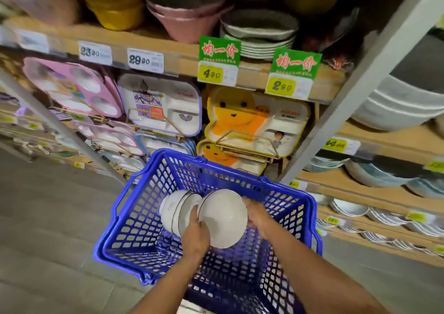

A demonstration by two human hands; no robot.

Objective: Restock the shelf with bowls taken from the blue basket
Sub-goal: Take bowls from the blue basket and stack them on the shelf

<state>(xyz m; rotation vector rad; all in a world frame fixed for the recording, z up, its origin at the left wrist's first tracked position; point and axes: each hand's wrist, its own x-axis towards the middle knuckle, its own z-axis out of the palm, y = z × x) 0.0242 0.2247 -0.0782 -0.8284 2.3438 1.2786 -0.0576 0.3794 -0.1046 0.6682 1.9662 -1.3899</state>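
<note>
A blue plastic basket (134, 220) stands on the floor in front of the shelving. Inside it lies a short stack of white bowls (176, 209) with dark rims, tipped on its side. Just to their right is one white bowl (224, 220), held above the basket between both hands. My left hand (195, 235) grips its near left edge. My right hand (258, 215) holds its right side. The wooden shelf (355, 188) with rows of white bowls runs along the right.
Children's divided plates (254, 119) stand on the shelf right behind the basket. Price tags (217, 60) hang from the shelf edge above. A grey metal upright (355, 92) rises at the right. Grey floor (48, 217) stretches to the left.
</note>
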